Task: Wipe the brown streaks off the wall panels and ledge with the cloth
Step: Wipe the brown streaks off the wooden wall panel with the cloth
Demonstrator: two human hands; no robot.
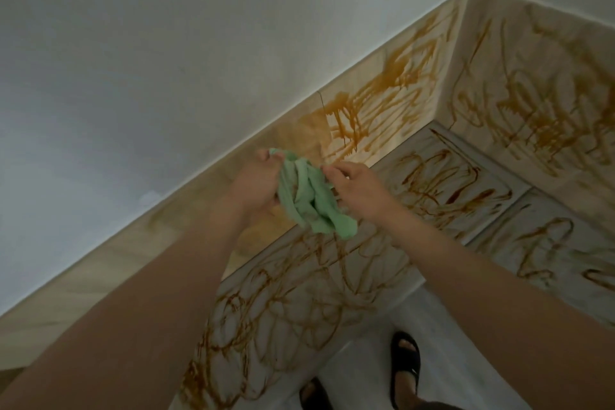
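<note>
Nearest me, my sandalled feet stand on the pale floor at the front edge of the ledge. The ledge is looped all over with thin brown streaks, from its front edge to its back edge and on toward the right corner.

Above the ledge's back edge I hold the green cloth in the air between both hands. My left hand has its fingers curled round the cloth's upper end, bunching it. My right hand pinches the cloth's right edge between thumb and fingertips, the other fingers loosely bent. The cloth hangs in soft folds, touching neither ledge nor panel.

I judge it light, limp and a little grippy, with no stiffness of its own. Held by an edge it would only flap. Better to gather it into a pad under a flat palm, so that pressure reaches the surface. It can be refolded when one face browns.

Beyond the cloth, the left wall panel carries thick runs with drips, heavier than those on the ledge. The right wall panel past the corner is as badly marked. Above both rises the white painted wall.
</note>
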